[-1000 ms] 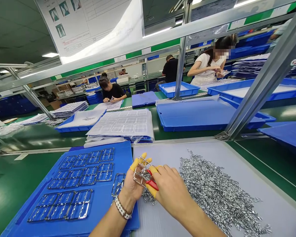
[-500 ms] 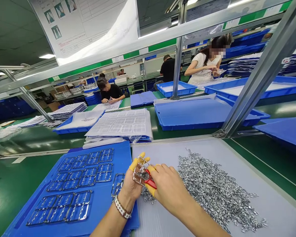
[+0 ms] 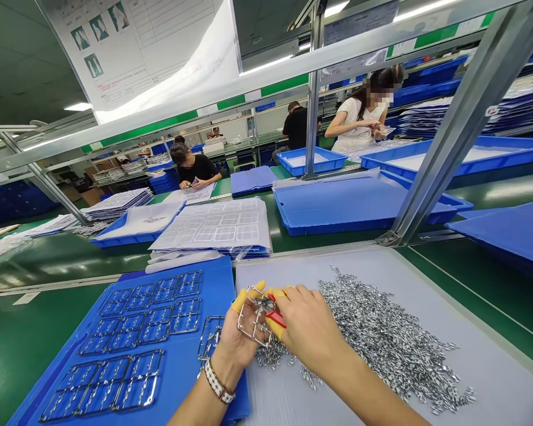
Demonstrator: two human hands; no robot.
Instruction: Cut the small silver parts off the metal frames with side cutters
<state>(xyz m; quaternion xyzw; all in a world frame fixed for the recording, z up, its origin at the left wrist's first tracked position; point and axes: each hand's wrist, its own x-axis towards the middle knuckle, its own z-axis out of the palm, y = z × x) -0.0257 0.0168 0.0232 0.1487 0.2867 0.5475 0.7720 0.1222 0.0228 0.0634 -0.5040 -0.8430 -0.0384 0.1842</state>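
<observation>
One wire frame in half-curled left hand; pliers, in closed right hand, shifted to its one-o'clock side, seemingly a fresh spot.

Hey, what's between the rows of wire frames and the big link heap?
In the head view: a partly hidden frame, your left hand holding a wire frame, your right hand with red-handled pliers, and some loose links.
</observation>
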